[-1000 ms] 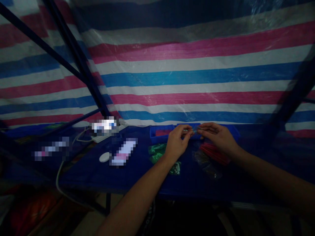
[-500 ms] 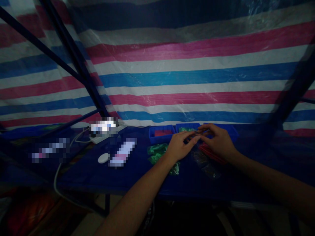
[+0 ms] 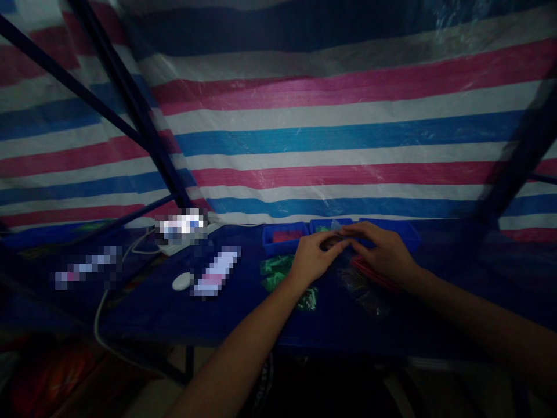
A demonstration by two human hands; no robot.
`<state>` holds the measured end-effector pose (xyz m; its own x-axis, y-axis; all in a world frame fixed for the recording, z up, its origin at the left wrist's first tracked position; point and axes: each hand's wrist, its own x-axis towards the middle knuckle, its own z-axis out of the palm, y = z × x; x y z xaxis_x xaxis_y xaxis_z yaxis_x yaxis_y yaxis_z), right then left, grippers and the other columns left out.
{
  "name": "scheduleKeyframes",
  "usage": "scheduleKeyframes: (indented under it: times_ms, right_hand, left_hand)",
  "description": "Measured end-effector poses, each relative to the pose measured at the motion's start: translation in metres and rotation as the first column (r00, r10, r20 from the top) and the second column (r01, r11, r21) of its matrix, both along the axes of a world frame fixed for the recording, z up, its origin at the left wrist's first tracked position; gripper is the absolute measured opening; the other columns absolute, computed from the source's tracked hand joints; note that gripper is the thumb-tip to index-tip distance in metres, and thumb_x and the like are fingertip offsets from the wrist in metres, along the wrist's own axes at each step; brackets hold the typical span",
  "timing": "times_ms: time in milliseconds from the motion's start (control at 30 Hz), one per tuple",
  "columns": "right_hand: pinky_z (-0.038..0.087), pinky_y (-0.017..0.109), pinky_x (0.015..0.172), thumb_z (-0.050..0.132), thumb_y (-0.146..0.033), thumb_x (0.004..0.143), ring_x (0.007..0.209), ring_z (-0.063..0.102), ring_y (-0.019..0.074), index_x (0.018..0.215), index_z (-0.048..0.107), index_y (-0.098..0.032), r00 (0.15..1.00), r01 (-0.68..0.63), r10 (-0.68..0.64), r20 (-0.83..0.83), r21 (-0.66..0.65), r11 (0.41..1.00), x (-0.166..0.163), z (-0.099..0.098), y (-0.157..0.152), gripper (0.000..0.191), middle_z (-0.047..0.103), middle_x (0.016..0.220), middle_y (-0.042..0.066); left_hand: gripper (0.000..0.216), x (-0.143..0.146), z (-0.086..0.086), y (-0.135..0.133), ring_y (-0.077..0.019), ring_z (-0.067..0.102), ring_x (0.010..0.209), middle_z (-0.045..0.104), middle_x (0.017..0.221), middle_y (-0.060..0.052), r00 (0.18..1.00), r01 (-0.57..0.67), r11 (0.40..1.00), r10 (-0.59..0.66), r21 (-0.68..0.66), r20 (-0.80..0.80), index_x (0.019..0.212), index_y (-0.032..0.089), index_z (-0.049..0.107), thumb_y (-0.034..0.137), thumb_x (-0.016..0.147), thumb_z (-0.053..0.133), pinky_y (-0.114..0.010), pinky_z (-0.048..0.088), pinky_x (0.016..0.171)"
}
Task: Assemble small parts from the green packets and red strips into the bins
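Observation:
My left hand (image 3: 314, 252) and my right hand (image 3: 385, 247) meet fingertip to fingertip above the blue table. Both are closed in a pinch on a small clear plastic bag (image 3: 335, 225), whose edge shows above the fingers; its contents are too dark to make out. Under my right hand lies a stack of red packets (image 3: 369, 270). Closer to me are clear plastic bags (image 3: 368, 296) with something dark in them. Green shiny packets (image 3: 276, 273) lie left of my left wrist, partly covered by my forearm.
Behind my hands stand a blue tray (image 3: 266, 244) with red pieces, a second blue tray (image 3: 343, 222) with green packets, and another blue tray (image 3: 409, 232). To the left are a phone (image 3: 217, 270), a round white object (image 3: 181, 281) and a power strip (image 3: 174, 247) with cables.
My hands have drawn slightly closer together, with the fingertips now touching or nearly so. A clear plastic edge has come into view above them. The things on the table have not moved.

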<state>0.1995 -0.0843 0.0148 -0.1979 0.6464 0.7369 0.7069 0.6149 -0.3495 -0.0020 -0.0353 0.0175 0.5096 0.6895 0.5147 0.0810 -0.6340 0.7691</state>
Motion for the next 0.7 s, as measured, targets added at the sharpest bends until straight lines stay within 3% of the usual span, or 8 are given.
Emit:
scheduleKeyframes:
  times_ms: [200, 433, 567, 700]
  right_hand:
    - [0.056, 0.043, 0.101, 0.057, -0.023, 0.099, 0.115, 0.07, 0.0242, 0.13, 0.065, -0.03, 1.0, -0.012, 0.011, -0.01, -0.029, 0.999, -0.002, -0.001, 0.0, 0.033, 0.073, 0.125, 0.003]
    - [0.059, 0.043, 0.089, 0.063, -0.027, 0.096, 0.095, 0.072, 0.0241, 0.12, 0.066, -0.025, 0.985, 0.047, -0.04, -0.165, 0.039, 0.998, -0.005, 0.004, -0.003, 0.025, 0.072, 0.116, 0.007]
    - [0.061, 0.044, 0.088, 0.066, -0.031, 0.094, 0.097, 0.072, 0.0254, 0.124, 0.065, -0.026, 0.962, 0.014, -0.016, -0.272, -0.012, 1.0, -0.008, 0.005, -0.003, 0.03, 0.069, 0.119, 0.009]
    - [0.063, 0.044, 0.088, 0.072, -0.037, 0.091, 0.109, 0.07, 0.0287, 0.133, 0.06, -0.029, 0.918, -0.108, 0.052, -0.394, -0.122, 0.987, -0.009, 0.0, 0.002, 0.045, 0.067, 0.127, 0.01]
  left_hand:
    - [0.032, 0.003, -0.013, 0.016, -0.0243, 0.075, 0.098, 0.079, 0.107, -0.011, 0.988, -0.009, 0.985, 0.035, -0.173, 0.151, 0.113, 0.017, 0.075, 0.039, 0.089, 0.073, -0.04, 0.059, 0.093]
    - [0.032, 0.003, -0.012, 0.024, -0.0216, 0.076, 0.087, 0.078, 0.101, -0.013, 0.959, 0.064, 0.952, 0.025, -0.301, 0.283, 0.109, 0.012, 0.072, 0.035, 0.087, 0.076, -0.036, 0.059, 0.085]
    - [0.033, 0.002, -0.009, 0.02, -0.0201, 0.075, 0.085, 0.077, 0.094, -0.011, 0.955, 0.099, 0.943, -0.001, -0.317, 0.296, 0.111, 0.012, 0.068, 0.031, 0.086, 0.078, -0.033, 0.058, 0.082]
    - [0.038, 0.002, -0.009, 0.016, -0.0195, 0.074, 0.089, 0.076, 0.096, -0.01, 0.962, 0.158, 0.947, -0.083, -0.279, 0.262, 0.118, 0.015, 0.061, 0.029, 0.087, 0.077, -0.033, 0.057, 0.086]
